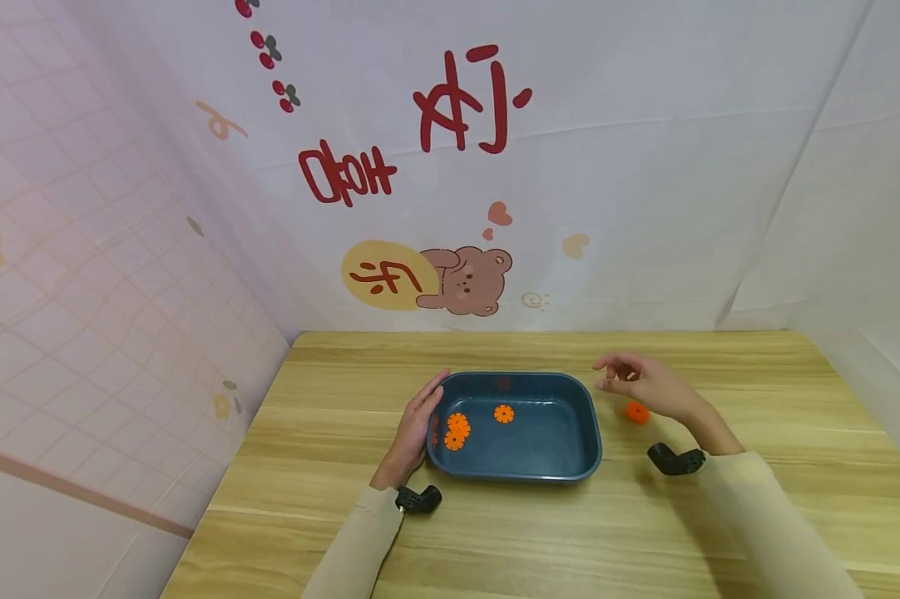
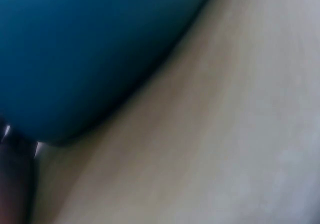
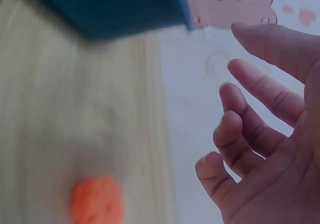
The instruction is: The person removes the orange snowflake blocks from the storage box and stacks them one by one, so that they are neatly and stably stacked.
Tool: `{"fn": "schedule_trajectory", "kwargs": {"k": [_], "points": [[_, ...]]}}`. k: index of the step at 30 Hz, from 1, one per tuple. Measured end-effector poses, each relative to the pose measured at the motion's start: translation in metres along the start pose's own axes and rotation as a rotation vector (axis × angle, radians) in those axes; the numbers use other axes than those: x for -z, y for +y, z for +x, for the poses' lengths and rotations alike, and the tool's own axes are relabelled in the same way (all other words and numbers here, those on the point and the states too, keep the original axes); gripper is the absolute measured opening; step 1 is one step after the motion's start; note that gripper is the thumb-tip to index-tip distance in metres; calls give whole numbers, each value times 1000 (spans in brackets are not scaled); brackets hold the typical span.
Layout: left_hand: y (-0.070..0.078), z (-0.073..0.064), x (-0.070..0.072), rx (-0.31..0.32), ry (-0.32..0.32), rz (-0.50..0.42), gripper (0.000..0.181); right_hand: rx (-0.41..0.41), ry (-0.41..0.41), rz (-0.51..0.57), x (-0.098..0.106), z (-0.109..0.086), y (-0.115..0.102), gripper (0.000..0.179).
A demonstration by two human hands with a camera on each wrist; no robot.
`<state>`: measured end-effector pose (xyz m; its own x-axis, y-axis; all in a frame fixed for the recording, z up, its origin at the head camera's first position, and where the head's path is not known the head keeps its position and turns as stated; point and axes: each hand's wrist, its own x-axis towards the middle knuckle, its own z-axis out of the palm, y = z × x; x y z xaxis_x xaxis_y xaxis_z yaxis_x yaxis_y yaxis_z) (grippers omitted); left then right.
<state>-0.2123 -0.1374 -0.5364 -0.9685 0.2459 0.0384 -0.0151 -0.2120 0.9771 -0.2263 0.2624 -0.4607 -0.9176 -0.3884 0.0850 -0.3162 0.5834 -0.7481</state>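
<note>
A dark blue rectangular tray [image 1: 547,453] stands on the wooden table. My left hand [image 1: 411,431] rests along its left wall with the fingers extended; in the left wrist view the tray's side [image 2: 85,53] fills the upper left. Inside are orange notched plastic discs: a cluster [image 1: 457,426] toward the left end and a single disc [image 1: 504,413] nearer the middle. Off the right rim my right hand [image 1: 652,389] hovers, fingers loosely bent and nothing between them. Another orange piece [image 1: 637,412] lies on the table below that hand, blurred in the right wrist view.
The light wooden table [image 1: 510,537] runs back to a white cloth backdrop [image 1: 645,166] with a printed bear [image 1: 472,283] and red characters. Black wrist cameras [image 1: 418,499] sit on both forearms, beside cream sleeves.
</note>
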Motion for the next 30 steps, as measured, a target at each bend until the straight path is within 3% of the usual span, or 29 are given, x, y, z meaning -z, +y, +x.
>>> {"fn": "schedule_trajectory", "kwargs": {"k": [6,14,30], "points": [[0,0,-1,2,5,10,58,93,-76,76,-7,20,-27,21],[-1,1,0,-3,7,17,57,59,-265,166,-28,48,-54,29],[-1,2,0,15,17,-6,55,63,-465,156,-86,75,-79,35]]}}
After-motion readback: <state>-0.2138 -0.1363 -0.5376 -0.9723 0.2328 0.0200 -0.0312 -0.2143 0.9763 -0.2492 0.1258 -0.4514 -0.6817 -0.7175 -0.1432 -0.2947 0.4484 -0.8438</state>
